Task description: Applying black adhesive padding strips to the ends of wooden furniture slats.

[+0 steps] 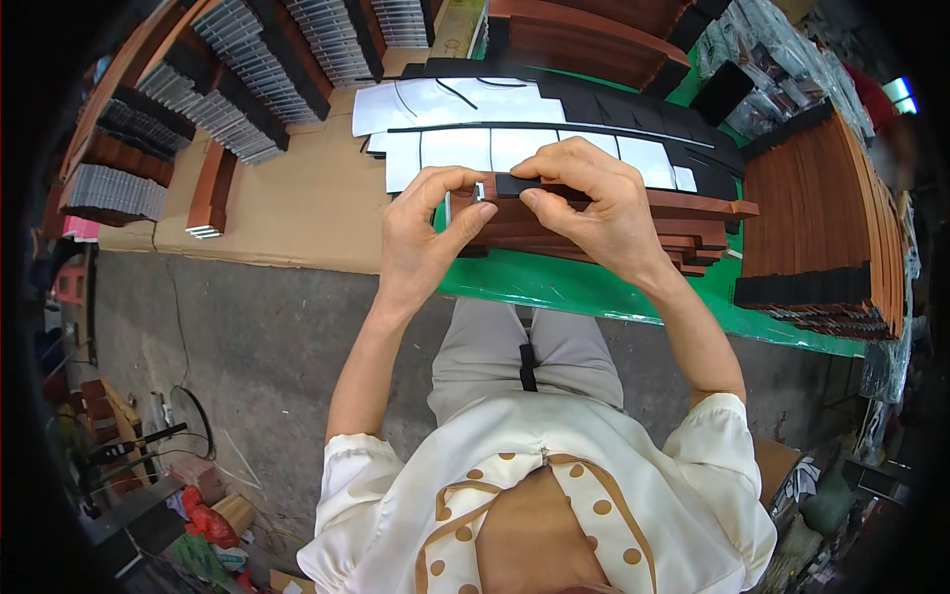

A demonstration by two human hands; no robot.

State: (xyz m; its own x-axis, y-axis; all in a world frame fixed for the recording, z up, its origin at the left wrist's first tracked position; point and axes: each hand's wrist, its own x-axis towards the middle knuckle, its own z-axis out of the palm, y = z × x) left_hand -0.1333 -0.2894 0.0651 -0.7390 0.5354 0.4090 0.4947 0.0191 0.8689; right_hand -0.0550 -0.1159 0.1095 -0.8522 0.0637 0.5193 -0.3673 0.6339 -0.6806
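Both my hands are raised over the near edge of the green-covered table, at one end of a reddish-brown wood-look bar. My left hand pinches the bar's silvery end between thumb and fingers. Just to the right, my right hand pinches a short black strip against the bar. Beyond the right hand, the bar runs out to the right. Under it lie several similar brown bars. Behind the hands are white-backed sheets cut into strips, beside black strips.
Brown bars with black-wrapped ends stand stacked on the right and at the back. More stacks with silvery ends fill the back left. A single brown bar lies on the cardboard. Clear plastic wrap is heaped at the back right.
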